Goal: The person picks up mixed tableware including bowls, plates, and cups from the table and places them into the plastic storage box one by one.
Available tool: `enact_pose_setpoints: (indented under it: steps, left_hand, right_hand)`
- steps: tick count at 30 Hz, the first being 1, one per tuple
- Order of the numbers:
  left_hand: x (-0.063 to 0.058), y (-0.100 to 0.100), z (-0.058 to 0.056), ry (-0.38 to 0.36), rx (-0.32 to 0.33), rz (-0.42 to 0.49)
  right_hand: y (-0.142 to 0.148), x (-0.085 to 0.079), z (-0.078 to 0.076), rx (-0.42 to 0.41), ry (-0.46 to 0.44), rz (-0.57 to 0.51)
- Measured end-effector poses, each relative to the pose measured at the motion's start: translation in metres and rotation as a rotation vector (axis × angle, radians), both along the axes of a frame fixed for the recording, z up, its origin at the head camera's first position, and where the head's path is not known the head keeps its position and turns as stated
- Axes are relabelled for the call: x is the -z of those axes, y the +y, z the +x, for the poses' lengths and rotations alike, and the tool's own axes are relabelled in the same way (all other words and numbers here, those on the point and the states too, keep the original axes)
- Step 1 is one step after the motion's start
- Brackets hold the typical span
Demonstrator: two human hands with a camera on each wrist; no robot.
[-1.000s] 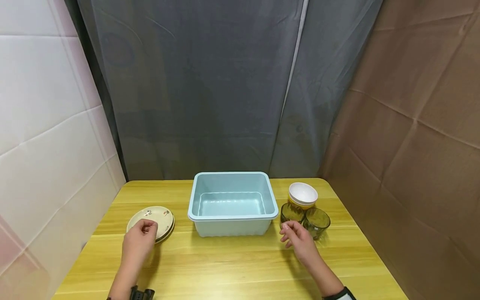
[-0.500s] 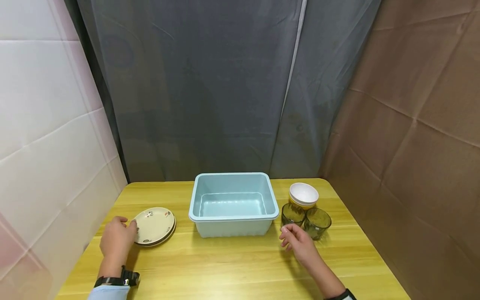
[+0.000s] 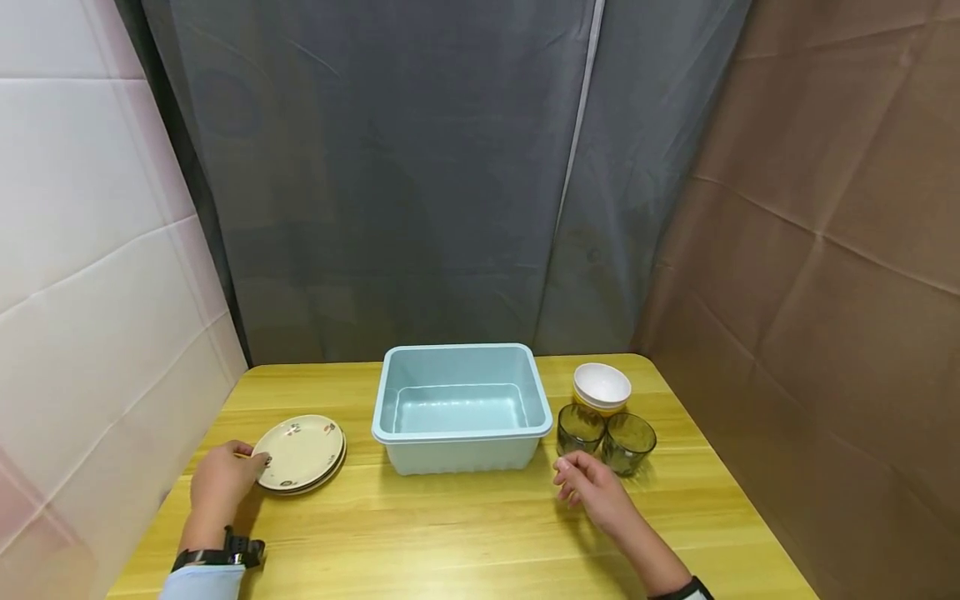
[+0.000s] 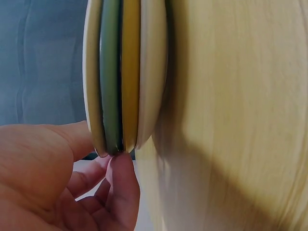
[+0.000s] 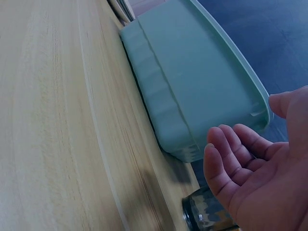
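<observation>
My left hand (image 3: 220, 482) is at the left edge of a stack of plates (image 3: 300, 452), the top one cream with small floral marks. In the left wrist view the stack shows cream, green and yellow rims (image 4: 111, 77). There the thumb lies over the top plate's face and curled fingers (image 4: 124, 185) touch the rims, pinching the edge. My right hand (image 3: 596, 492) hovers in front of two dark green glasses, a left glass (image 3: 579, 432) and a right glass (image 3: 628, 443), with loosely curled fingers holding nothing. A light blue plastic basin (image 3: 461, 437) stands between the hands with nothing in it.
White bowls (image 3: 602, 385), with yellow showing beneath, are stacked behind the glasses at the right. The wooden table (image 3: 420, 533) is bordered by a grey curtain (image 3: 390, 208) at the back, a white cloth on the left and a brown one on the right.
My left hand has moved left and down from over the plates to their left edge, and its thumb now reaches onto the top plate. The right hand stays nearly still.
</observation>
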State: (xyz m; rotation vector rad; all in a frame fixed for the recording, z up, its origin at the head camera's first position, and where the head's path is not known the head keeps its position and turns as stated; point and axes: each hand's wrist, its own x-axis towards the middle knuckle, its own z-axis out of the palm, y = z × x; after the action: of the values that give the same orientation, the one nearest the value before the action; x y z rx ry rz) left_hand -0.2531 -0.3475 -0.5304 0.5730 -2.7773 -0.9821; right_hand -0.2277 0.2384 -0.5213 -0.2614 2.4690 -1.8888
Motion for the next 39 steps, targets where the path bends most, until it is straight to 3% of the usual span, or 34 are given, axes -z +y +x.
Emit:
enact_pose_setpoints:
  steps: [7,16,20,28,34,39]
  left_hand:
    - [0.000,0.005,0.001,0.031,-0.066,0.059]
    - [-0.001,0.007,0.008,0.145,-0.129,0.023]
    - [-0.001,0.002,0.007,0.147,-0.119,0.103]
    - [-0.003,-0.012,0.006,0.106,-0.031,0.311]
    - [-0.001,-0.017,0.011,0.082,-0.035,0.359]
    - [-0.011,-0.018,0.018,0.079,-0.023,0.476]
  right_hand:
    - [0.003,0.001,0.001,-0.050,0.005,0.025]
    - [0.008,0.001,0.003,-0.143,-0.046,0.042]
    - [0.009,0.000,0.004,-0.149,-0.076,0.032]
    - [0.011,-0.004,0.003,-0.156,-0.095,0.032]
    - [0.013,-0.009,0.003,-0.151,-0.059,0.053]
    - [0.016,-0.012,0.002,-0.130,-0.060,0.064]
